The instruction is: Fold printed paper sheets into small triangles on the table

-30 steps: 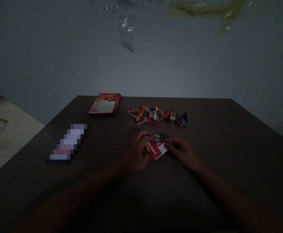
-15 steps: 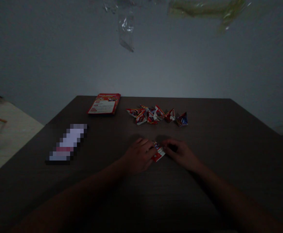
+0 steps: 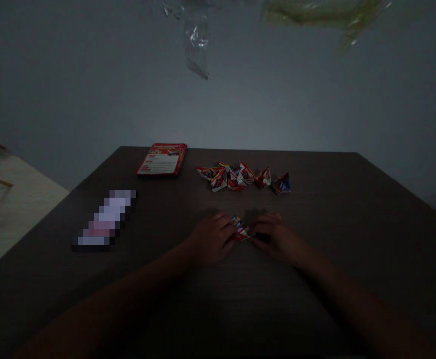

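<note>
Between my hands, on the dark table, is a small piece of printed paper (image 3: pixel 241 228), red, white and blue, partly folded and slightly raised. My left hand (image 3: pixel 212 238) has its curled fingers on the paper's left side. At its right edge, my right hand (image 3: pixel 278 237) pinches the paper between thumb and fingers; the fingertips are dim. Farther back lies a row of folded paper pieces (image 3: pixel 218 179) in the same colours, pointed and creased. One of them, a bluish folded piece (image 3: pixel 282 184), sits apart at the right end.
A stack of red and white printed leaflets (image 3: pixel 161 162) lies at the back left of the table (image 3: pixel 333 199). A phone (image 3: pixel 108 217) with a blurred-out screen rests at the left. Behind the table stands a wall (image 3: pixel 278 99) with peeling clear tape (image 3: pixel 196 47).
The paper has been bent up and now shows a smaller, narrower shape between my hands. My right hand has closed in on its right edge; my left hand has barely shifted.
</note>
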`<state>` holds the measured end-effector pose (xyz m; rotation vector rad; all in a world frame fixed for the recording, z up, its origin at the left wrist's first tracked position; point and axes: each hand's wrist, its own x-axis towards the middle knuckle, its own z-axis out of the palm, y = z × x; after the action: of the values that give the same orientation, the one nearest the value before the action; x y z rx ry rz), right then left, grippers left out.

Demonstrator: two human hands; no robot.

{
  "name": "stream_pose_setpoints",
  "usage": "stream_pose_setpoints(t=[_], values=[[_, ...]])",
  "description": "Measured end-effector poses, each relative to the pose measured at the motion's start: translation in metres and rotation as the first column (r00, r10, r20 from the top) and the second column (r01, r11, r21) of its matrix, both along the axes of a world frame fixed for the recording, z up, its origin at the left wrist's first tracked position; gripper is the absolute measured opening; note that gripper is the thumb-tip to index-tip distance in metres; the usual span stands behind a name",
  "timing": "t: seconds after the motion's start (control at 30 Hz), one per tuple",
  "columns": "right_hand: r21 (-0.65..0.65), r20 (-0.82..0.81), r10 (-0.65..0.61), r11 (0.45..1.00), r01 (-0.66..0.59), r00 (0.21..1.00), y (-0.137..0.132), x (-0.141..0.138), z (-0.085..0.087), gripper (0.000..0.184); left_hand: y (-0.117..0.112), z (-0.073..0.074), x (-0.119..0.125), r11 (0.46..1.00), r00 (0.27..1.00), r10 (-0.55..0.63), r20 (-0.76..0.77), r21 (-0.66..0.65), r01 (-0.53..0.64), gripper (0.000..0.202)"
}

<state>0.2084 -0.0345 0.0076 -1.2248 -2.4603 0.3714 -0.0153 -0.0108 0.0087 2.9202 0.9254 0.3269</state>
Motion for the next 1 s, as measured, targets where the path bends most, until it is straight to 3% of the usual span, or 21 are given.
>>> stream_pose_setpoints(t=[0.37,0.63,0.77,1.0], values=[[-0.017,0.021,-0.054,0.998,0.055,0.998,0.001,0.001,0.0,0.014,0.01,0.008,-0.01,0.968,0.986,0.166,0.013,-0.193,-0.16,0.021],[-0.073,0.033,-0.129,0.989,0.131,0.991,0.004,-0.004,-0.001,0.024,0.016,0.013,-0.008,0.933,0.981,0.182,-0.069,-0.302,-0.194,0.026],[-0.072,0.079,-0.192,0.978,0.198,0.978,0.006,-0.007,-0.004,0.026,0.014,0.011,-0.004,0.937,0.97,0.21,-0.118,-0.259,-0.235,0.027],[-0.056,0.182,-0.284,0.953,0.298,0.941,0.006,-0.015,-0.001,0.027,-0.003,0.009,0.008,0.935,0.928,0.342,-0.145,-0.049,-0.352,0.028]])
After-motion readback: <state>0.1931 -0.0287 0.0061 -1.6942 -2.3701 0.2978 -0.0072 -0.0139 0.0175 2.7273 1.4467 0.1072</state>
